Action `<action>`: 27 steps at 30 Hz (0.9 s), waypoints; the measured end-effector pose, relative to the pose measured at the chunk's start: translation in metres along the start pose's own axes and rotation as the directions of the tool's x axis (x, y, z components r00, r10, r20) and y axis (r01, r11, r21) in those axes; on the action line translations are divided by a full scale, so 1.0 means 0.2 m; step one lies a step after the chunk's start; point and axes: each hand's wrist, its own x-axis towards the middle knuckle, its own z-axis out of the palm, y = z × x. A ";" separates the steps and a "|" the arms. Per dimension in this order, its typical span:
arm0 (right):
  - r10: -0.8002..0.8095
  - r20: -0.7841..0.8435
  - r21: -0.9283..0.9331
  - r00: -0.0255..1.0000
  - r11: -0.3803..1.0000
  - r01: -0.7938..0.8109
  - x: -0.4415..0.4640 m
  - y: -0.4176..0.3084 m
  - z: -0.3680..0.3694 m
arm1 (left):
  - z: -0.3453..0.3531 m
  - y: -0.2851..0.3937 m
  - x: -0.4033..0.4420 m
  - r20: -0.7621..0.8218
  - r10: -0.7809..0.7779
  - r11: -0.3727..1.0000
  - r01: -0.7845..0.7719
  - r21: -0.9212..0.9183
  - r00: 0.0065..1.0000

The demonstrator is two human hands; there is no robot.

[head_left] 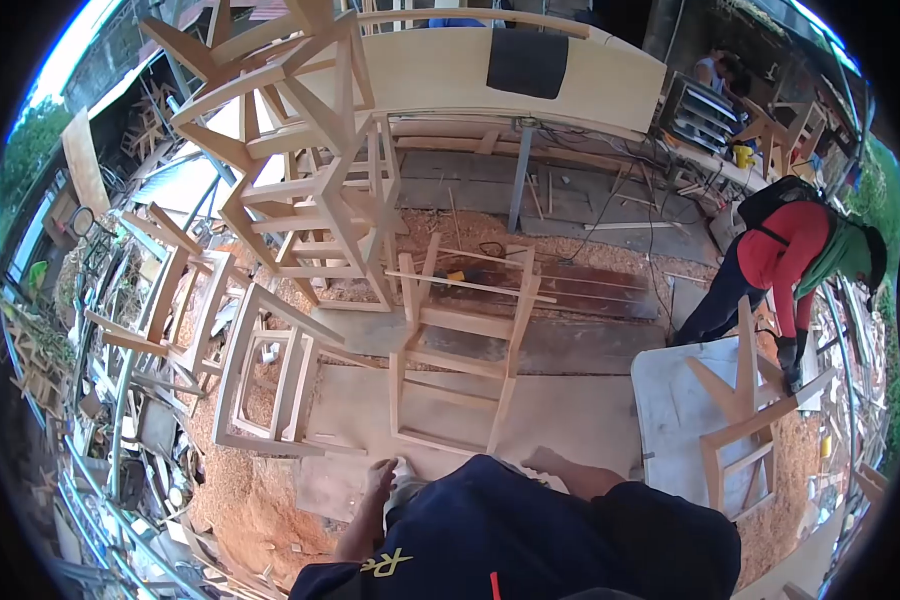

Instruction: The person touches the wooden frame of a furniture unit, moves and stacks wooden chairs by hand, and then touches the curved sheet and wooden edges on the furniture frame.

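My left hand hangs low beside my dark shirt, next to a pale, shoe-like shape. Its fingers are small and partly turned away, so their grip is unclear. My right hand is at the front of my shirt, mostly hidden and in shade. Neither hand visibly holds anything. Ahead of both stands an unpainted wooden chair frame, with thin strips lying across its upper part. Left of it, nearer my left hand, another wooden frame rests on sawdust.
Chair frames are stacked high at front left, beside a long pale table with a dark cloth. At right, a co-worker in red bends over a chair frame near a white panel. Wood scraps line the left.
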 end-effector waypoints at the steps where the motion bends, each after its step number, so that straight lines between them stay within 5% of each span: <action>1: 0.003 0.017 0.015 1.000 1.000 -0.003 -0.05 0.14 0.06 | -0.17 -0.32 0.13 -0.007 -0.088 0.996 0.088 0.026 0.996; 2: 0.002 0.025 0.024 1.000 1.000 -0.003 -0.09 0.27 0.07 | -0.30 -0.58 0.21 -0.015 -0.175 0.983 0.176 0.051 0.984; 3: -0.399 -0.024 -0.297 0.917 0.878 0.374 -0.01 0.51 0.15 | -0.31 -0.61 0.11 -0.061 -0.249 0.969 0.248 -0.020 0.967; 4: -0.723 0.058 -0.564 0.688 0.545 0.620 0.03 0.66 0.23 | -0.32 -0.64 0.01 -0.106 -0.320 0.946 0.310 -0.097 0.941; 6: -0.434 0.014 -0.070 0.901 0.898 0.434 0.06 0.85 0.37 | -0.29 -0.70 -0.17 -0.106 -0.283 0.959 0.280 -0.045 0.953; 8: -0.256 0.125 0.105 0.959 0.964 0.243 0.02 0.84 0.38 | -0.30 -0.82 -0.06 -0.081 -0.491 0.862 0.470 -0.190 0.868; 9: -0.238 0.194 0.019 0.952 0.971 0.239 0.00 0.79 0.35 | -0.30 -0.83 -0.02 -0.091 -0.514 0.849 0.491 -0.196 0.853; 11: -0.012 0.189 0.278 0.982 0.960 -0.041 -0.03 0.63 0.25 | -0.27 -0.76 -0.01 -0.098 -0.471 0.877 0.452 -0.163 0.877; 12: 0.204 0.193 0.596 0.960 0.753 -0.279 -0.13 0.48 0.18 | -0.25 -0.69 -0.01 -0.095 -0.400 0.913 0.388 -0.124 0.911; 13: 0.154 0.146 0.669 0.977 0.712 -0.212 -0.21 0.36 0.10 | -0.14 -0.39 -0.18 -0.091 -0.328 0.943 0.321 -0.085 0.940; 18: -0.060 -0.130 0.846 0.990 0.514 0.142 -0.27 0.05 -0.13 | -0.04 0.04 0.01 0.033 -0.170 0.985 0.169 0.035 0.985; 21: -0.006 -0.204 0.844 0.979 0.505 0.179 -0.35 -0.02 -0.13 | 0.00 0.17 0.08 0.126 -0.075 0.997 0.073 0.015 0.989; 24: -0.009 -0.054 0.921 0.998 0.385 0.054 -0.34 0.15 0.02 | 0.03 0.25 0.20 0.200 -0.072 0.997 0.073 0.004 0.977; 27: 0.235 0.019 0.847 0.972 0.513 -0.140 -0.52 0.17 0.15 | -0.07 0.16 0.24 0.267 -0.125 0.992 0.128 0.008 0.955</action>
